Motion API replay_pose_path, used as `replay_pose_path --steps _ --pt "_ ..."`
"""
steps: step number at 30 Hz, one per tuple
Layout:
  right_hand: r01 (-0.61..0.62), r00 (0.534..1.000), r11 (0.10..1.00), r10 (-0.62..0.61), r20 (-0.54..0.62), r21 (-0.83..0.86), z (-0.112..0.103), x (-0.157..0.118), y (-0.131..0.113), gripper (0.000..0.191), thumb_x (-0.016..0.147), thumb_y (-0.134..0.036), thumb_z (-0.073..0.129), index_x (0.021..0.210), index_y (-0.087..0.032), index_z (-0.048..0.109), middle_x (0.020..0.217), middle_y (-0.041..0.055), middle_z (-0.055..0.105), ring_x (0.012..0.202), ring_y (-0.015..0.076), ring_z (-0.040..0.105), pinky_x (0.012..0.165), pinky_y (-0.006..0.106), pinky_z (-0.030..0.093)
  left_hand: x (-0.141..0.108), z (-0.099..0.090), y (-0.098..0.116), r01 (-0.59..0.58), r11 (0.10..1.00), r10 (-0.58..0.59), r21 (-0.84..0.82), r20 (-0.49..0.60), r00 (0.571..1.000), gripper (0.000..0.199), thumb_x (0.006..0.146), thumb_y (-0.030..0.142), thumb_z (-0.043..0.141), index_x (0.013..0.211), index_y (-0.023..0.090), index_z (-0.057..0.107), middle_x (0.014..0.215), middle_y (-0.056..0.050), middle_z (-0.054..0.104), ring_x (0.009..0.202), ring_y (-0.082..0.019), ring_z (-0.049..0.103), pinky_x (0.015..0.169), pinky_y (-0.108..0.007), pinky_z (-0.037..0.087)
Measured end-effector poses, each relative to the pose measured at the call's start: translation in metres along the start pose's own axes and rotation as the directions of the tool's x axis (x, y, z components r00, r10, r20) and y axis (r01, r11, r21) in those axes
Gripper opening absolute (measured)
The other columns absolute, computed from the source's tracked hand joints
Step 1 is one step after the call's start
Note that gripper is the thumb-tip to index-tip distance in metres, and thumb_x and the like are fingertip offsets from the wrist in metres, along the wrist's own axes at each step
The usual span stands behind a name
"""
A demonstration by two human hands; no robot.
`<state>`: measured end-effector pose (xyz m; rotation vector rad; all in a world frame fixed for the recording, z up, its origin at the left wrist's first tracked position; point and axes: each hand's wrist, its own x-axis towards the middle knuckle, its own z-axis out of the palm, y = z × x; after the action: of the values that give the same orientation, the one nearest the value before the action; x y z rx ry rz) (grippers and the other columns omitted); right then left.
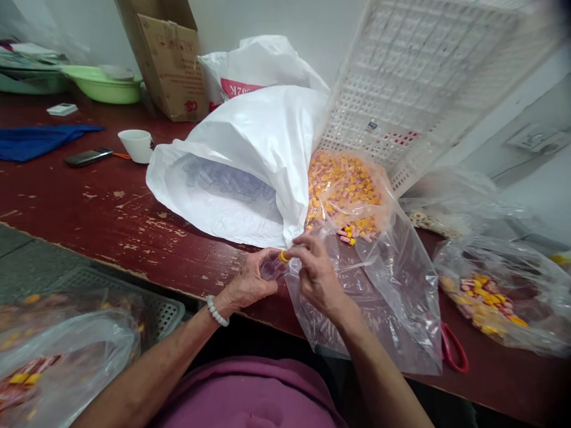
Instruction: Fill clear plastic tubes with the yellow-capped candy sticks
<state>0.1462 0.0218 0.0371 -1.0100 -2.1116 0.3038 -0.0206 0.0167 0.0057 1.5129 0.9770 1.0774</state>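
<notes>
Head view, counted: one cup [137, 147], one phone [89, 156], one cardboard box [178, 71] and one big white crate [397, 77] are on the table [89, 202]; the coloured pieces [343, 184] are too many to count.
White sacks: two, one behind the other; the front sack [254, 119] opens toward the table's near edge and has many clear pieces [232, 181] inside.
Held piece: one clear piece [270, 268] with a yellow ring [283, 256] at its upper end, over the near edge of the table, just before the sack's mouth.
Left hand [254, 279]: half closed, thumb and fingers around the clear piece; a bracelet [217, 311] of pale round beads is on the wrist.
Right hand [319, 273]: fingers bent, the tips at the yellow ring; whether they pinch it or only touch it, I cannot tell.
Clear bag [370, 285]: thin, shiny, wrinkled plastic, hanging over the near edge; the orange and pink pieces lie toward its back.
Right part of table: another see-through bag [535, 291] with yellow and red pieces; red looped handle [454, 349] near the edge.
Surfaces: table dark red, paint chipped; crate of perforated plastic, standing tilted; cup white, round.
</notes>
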Motion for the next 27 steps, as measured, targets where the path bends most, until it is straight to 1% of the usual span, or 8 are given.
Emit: replay_pose_path --steps 3,6,9,11,12,17,22,27 --pt "0.010 0.999 0.993 -0.004 0.049 -0.116 0.011 -0.010 0.004 0.050 0.065 0.004 0.040 0.104 -0.019 0.060 0.118 0.0102 0.048 0.108 0.0224 0.046 0.090 0.040 0.042 0.003 0.007 -0.003 0.060 0.998 -0.061 -0.031 -0.054 0.997 0.044 0.052 0.001 0.055 0.095 0.011 0.061 0.084 -0.002 0.065 0.074 -0.014 0.058 0.070 -0.024 0.046" --pt "-0.003 0.999 0.995 0.008 0.051 -0.104 0.006 -0.015 0.024 0.054 0.062 0.002 0.040 0.107 -0.020 0.060 0.126 0.0099 0.044 0.107 0.0212 0.047 0.089 0.038 0.043 0.010 0.014 -0.006 0.134 0.982 -0.145 -0.134 -0.078 0.986 0.045 0.049 -0.001 0.053 0.091 0.012 0.061 0.079 0.000 0.065 0.070 -0.012 0.056 0.064 -0.022 0.044" --pt "-0.203 0.974 0.963 0.180 -0.138 -0.175 -0.018 -0.014 0.071 0.045 0.071 0.000 0.038 0.105 -0.019 0.060 0.116 0.0092 0.052 0.103 0.0185 0.051 0.088 0.034 0.044 0.016 0.016 -0.007 0.222 0.933 -0.248 -0.284 -0.058 0.967 0.045 0.046 0.000 0.054 0.090 0.012 0.060 0.077 0.000 0.064 0.064 -0.011 0.054 0.057 -0.020 0.040" --pt "-0.417 0.905 0.836 0.345 -0.248 -0.358 -0.034 -0.012 0.109 0.034 0.076 -0.003 0.038 0.098 -0.015 0.062 0.101 0.0100 0.059 0.099 0.0194 0.052 0.090 0.034 0.042 0.017 0.014 -0.007 0.257 0.908 -0.290 -0.331 -0.055 0.956 0.045 0.045 0.000 0.055 0.089 0.012 0.059 0.077 0.000 0.064 0.063 -0.010 0.053 0.056 -0.020 0.039" --pt "-0.468 0.883 0.766 0.409 -0.228 -0.441 -0.040 -0.012 0.127 0.031 0.078 -0.005 0.040 0.096 -0.015 0.063 0.100 0.0105 0.061 0.099 0.0204 0.052 0.090 0.035 0.041 0.017 0.013 -0.007 0.267 0.902 -0.300 -0.340 -0.048 0.953 0.046 0.044 -0.001 0.055 0.088 0.012 0.059 0.076 0.000 0.063 0.063 -0.010 0.053 0.056 -0.020 0.039" --pt "-0.499 0.858 0.671 0.473 -0.201 -0.549 -0.047 -0.017 0.178 0.023 0.084 -0.018 0.050 0.099 -0.016 0.066 0.107 0.0159 0.062 0.102 0.0292 0.051 0.086 0.044 0.041 0.015 0.014 -0.015 0.259 0.900 -0.280 -0.352 -0.011 0.960 0.047 0.046 -0.001 0.054 0.091 0.013 0.059 0.078 0.000 0.064 0.064 -0.010 0.053 0.056 -0.019 0.039" --pt "-0.473 0.874 0.732 0.462 -0.152 -0.490 -0.044 -0.020 0.159 0.025 0.090 -0.024 0.045 0.105 -0.013 0.062 0.103 0.0145 0.063 0.098 0.0242 0.055 0.084 0.039 0.044 0.021 0.019 -0.013 0.183 0.924 -0.207 -0.336 -0.035 0.978 0.042 0.047 0.000 0.056 0.087 0.013 0.060 0.075 0.001 0.061 0.063 -0.009 0.052 0.059 -0.019 0.040" --pt "-0.247 0.966 0.969 0.248 -0.079 0.016 -0.044 -0.015 0.073 0.020 0.090 -0.032 0.051 0.101 -0.020 0.062 0.100 0.0057 0.061 0.094 0.0168 0.056 0.083 0.031 0.046 0.024 0.022 -0.009 0.127 0.959 -0.142 -0.253 -0.042 0.989 0.040 0.050 0.004 0.063 0.090 0.011 0.060 0.080 -0.002 0.063 0.069 -0.011 0.056 0.065 -0.021 0.043"
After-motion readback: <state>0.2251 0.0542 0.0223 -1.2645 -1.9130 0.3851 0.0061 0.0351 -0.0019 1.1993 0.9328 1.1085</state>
